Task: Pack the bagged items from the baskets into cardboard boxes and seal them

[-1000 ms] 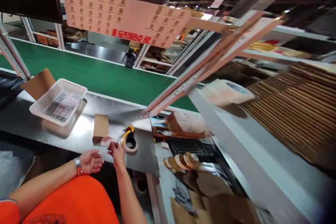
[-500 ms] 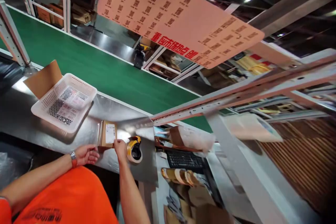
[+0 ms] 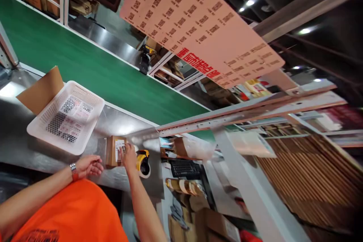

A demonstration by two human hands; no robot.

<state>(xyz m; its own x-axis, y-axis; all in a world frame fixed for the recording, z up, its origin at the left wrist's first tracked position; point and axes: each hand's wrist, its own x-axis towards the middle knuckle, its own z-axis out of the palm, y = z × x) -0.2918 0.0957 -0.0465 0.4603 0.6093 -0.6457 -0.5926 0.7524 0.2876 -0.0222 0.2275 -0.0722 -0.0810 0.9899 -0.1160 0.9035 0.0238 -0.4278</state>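
One white paper label (image 3: 119, 148) seated on brown cardboard box (image 3: 111, 155); my unclenched right hand (image 3: 129, 157) has shifted over it; left hand (image 3: 87, 166) empty.

We saw a small brown cardboard box (image 3: 113, 157) resting near the white basket (image 3: 91, 124), just to its right, its top looking closed. On that top we saw a white printed label (image 3: 118, 144), partly hidden.
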